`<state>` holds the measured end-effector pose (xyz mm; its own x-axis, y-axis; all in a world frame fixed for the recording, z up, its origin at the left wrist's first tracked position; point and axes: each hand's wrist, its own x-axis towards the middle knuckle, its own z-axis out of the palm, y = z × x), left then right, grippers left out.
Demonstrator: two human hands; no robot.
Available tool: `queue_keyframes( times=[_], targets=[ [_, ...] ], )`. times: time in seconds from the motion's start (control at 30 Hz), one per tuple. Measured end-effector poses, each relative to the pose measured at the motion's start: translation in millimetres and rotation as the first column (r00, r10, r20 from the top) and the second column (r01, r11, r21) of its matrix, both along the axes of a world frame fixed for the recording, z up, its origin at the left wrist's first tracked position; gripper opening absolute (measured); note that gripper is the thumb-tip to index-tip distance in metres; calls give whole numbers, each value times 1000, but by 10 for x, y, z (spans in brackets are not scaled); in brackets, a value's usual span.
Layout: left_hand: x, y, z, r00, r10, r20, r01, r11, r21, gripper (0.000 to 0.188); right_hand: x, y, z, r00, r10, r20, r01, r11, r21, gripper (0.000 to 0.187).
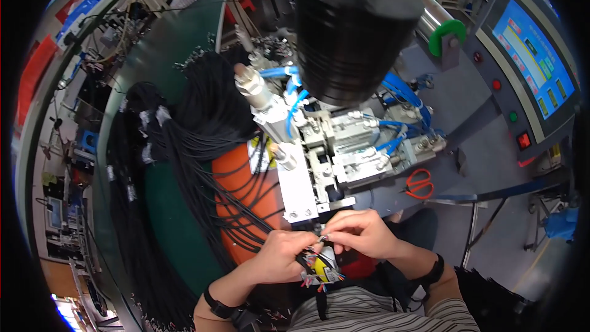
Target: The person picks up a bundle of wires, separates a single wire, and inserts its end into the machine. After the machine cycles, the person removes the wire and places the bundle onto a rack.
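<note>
My left hand (284,257) is closed in a pinch on the end of a black cable (303,260), in front of the machine's near edge. From the right, my right hand (364,233) meets it with thumb and forefinger pinched on a small metallic piece (322,239) at the cable's end. The fingertips partly hide that piece, and its exact kind is too small to make out. Just below the hands are several loose coloured wire ends (322,285) and a yellow-and-white label (321,267).
Ahead stands a bench machine (301,178) with pneumatic cylinders and blue tubes; a black cylinder (356,37) hangs above it. Black cables (209,104) lie across an orange surface (246,200) at left. Orange-handled scissors (420,184), a wire spool (439,24) and a touchscreen (531,58) are at right.
</note>
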<state>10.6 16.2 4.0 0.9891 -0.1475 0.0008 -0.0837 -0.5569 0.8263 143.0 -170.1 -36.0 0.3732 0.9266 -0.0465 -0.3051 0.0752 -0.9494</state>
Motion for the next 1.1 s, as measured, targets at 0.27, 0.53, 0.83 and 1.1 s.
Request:
queue_keyframes(
  times=[0.27, 0.53, 0.83, 1.1],
  targets=[
    [-53, -207, -19, 988, 29, 149, -73, 951, 299, 20, -13, -3, -8, 982, -53, 182, 59, 998, -28, 6],
    [-13, -204, -94, 954, 81, 288, -162, 949, 270, 18, 17, 18, -19, 870, -82, 487, 81, 996, 23, 8],
    [8, -109, -105, 975, 6, 224, -38, 989, 141, 19, 25, 29, -102, 996, 3, 87, -6, 1000, 27, 9],
    [-70, -256, -88, 951, 148, 273, -239, 911, 336, 24, -78, 61, 120, 460, -146, 876, 212, 976, 52, 10]
  ],
)
